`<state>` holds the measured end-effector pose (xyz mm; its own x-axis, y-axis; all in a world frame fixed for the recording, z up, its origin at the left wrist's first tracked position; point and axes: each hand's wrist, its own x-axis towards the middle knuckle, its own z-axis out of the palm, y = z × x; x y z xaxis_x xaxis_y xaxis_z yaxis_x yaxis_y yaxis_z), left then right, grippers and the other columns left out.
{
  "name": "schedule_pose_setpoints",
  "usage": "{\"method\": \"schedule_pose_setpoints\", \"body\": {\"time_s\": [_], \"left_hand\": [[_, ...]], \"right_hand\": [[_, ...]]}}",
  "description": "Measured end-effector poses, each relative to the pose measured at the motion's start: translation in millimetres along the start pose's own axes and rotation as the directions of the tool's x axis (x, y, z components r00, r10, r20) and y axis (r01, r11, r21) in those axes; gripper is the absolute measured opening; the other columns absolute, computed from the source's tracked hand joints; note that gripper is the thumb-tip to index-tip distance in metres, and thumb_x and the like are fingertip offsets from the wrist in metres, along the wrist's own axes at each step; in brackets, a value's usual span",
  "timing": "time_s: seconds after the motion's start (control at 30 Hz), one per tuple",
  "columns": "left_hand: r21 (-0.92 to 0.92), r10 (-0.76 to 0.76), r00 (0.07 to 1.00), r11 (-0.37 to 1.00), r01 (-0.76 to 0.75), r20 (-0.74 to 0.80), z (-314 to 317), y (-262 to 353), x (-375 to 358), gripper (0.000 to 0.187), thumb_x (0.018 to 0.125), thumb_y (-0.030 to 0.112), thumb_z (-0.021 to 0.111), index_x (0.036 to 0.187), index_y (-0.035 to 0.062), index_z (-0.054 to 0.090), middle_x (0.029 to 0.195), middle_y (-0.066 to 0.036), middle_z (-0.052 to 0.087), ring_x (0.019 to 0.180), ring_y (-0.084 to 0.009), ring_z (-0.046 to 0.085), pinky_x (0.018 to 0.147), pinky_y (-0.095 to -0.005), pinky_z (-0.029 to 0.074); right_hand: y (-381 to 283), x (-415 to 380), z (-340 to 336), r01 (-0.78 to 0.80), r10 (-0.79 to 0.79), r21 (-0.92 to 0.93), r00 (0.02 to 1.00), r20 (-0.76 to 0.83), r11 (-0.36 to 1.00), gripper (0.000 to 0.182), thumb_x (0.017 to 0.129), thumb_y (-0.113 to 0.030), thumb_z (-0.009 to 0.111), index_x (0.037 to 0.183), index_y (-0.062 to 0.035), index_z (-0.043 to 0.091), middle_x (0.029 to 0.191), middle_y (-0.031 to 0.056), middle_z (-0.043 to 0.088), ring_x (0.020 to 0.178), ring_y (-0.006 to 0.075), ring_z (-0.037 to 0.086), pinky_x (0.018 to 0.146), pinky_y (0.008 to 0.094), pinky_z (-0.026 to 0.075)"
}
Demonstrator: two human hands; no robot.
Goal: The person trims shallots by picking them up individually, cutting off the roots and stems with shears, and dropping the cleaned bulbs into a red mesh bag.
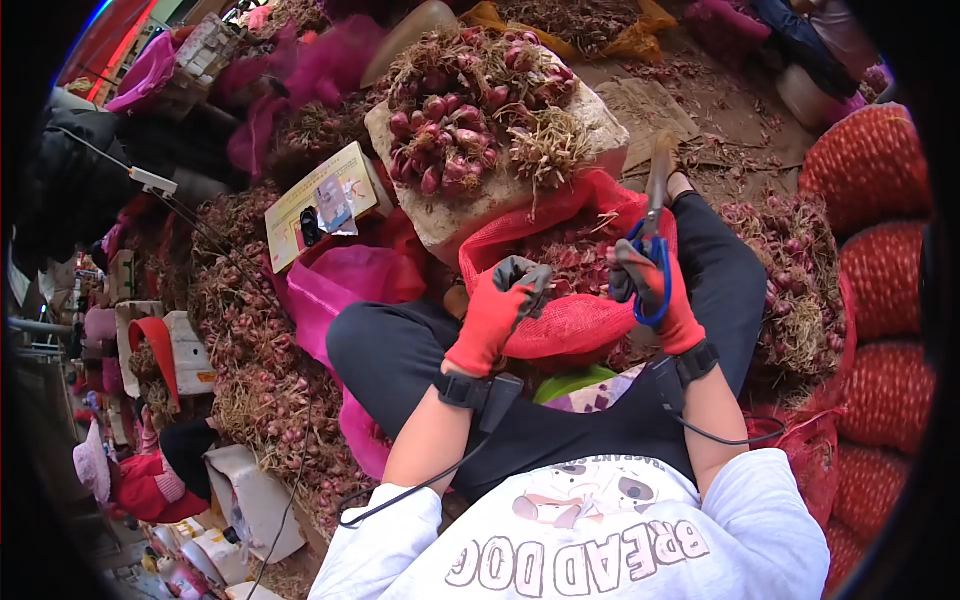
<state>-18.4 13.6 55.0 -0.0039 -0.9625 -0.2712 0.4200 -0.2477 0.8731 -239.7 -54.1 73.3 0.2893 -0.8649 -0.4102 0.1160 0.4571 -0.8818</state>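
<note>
My left hand (pixel 505 305), in a red glove with grey fingers, is held over a red mesh sack. Its fingers are pinched together; whatever lies between them is too small to make out. My right hand (pixel 652 290), gloved the same way, grips scissors (pixel 656 225) with blue handles, the blades pointing away from me. Between my knees the open red mesh sack (pixel 560 335) holds loose shallots (pixel 575 255). Just beyond it, bunches of shallots (pixel 450 135) with dry stalks are heaped on a pale block (pixel 440 220).
Piles of stalked shallots (pixel 260 400) spread along my left. Full red mesh sacks (pixel 868 170) are stacked at right. A yellow box (pixel 325 205) stands left of the block, beside pink mesh (pixel 350 290). Another person in a pink hat (pixel 92 462) sits far left. Cables run from both wrists.
</note>
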Motion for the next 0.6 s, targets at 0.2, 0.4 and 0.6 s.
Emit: {"method": "schedule_pose_setpoints", "body": {"time_s": [0.2,0.4,0.6], "left_hand": [[0.347,0.143,0.857,0.937,0.043,-0.494,-48.3,92.5,-129.5,0.029,0.08,0.006,0.055,0.107,-0.0013,0.061,0.076,-0.002,0.059,0.059,-0.0055,0.052,0.052,-0.0188,0.041],[0.708,0.033,0.773,0.428,0.562,-0.633,-207.6,10.9,-285.7,0.032,0.076,0.008,0.065,0.107,-0.0002,0.062,0.083,-0.004,0.066,0.069,-0.0169,0.06,0.062,-0.0283,0.048],[0.718,0.45,0.585,0.582,0.381,-0.675,-141.7,49.4,-249.9,0.033,0.084,0.022,0.062,0.109,0.0015,0.062,0.077,-0.003,0.061,0.063,-0.0127,0.055,0.06,-0.0251,0.045]], "right_hand": [[32.8,7.1,-40.2,0.262,-0.372,-0.733,0.928,0.013,0.627,0.017,0.08,-0.016,0.065,0.09,-0.003,0.065,0.076,0.013,0.066,0.067,0.0184,0.065,0.063,0.0316,0.048],[26.5,21.0,-41.5,0.181,-0.245,-0.423,0.964,-0.1,0.888,0.023,0.083,-0.024,0.069,0.081,-0.0024,0.063,0.063,-0.0036,0.056,0.058,0.0038,0.043,0.053,0.0234,0.037],[27.4,10.8,-35.7,0.217,-0.256,-0.324,0.963,-0.083,0.921,0.02,0.082,-0.022,0.07,0.084,-0.002,0.065,0.066,-0.0051,0.056,0.059,0.0017,0.043,0.05,0.021,0.035]]}}
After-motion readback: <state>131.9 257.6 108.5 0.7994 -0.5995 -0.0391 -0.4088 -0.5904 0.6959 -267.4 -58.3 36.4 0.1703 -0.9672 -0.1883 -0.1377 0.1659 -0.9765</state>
